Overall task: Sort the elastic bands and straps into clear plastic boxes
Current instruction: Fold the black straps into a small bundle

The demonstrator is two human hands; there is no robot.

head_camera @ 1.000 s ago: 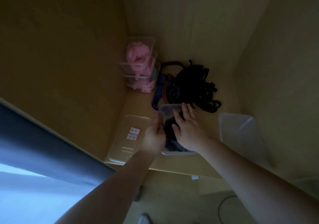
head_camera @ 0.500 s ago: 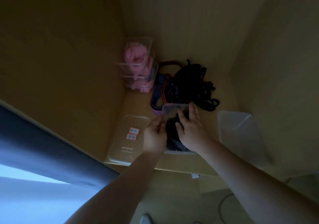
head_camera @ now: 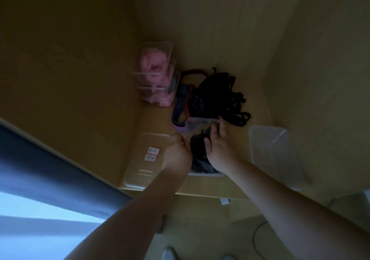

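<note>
A clear plastic box [head_camera: 200,124] stands on the wooden shelf in front of me, partly filled with black straps [head_camera: 198,145]. My left hand [head_camera: 177,153] grips the box's left wall. My right hand [head_camera: 217,147] reaches into the box, its fingers lying on the black straps and pressing them down. Behind the box lies a loose pile of black straps [head_camera: 220,93] with striped blue and red elastic bands [head_camera: 183,103] at its left. Three stacked clear boxes [head_camera: 158,75] holding pink bands stand in the back left corner.
A clear lid with two red-edged labels [head_camera: 144,157] lies flat left of the box. Another clear box [head_camera: 274,153] leans at the right. Wooden walls close the shelf on the left, back and right. The shelf's front edge [head_camera: 200,191] is near my forearms.
My right hand has slid a little deeper and further back in the box over the black straps. My left hand stays at the box's left wall.
</note>
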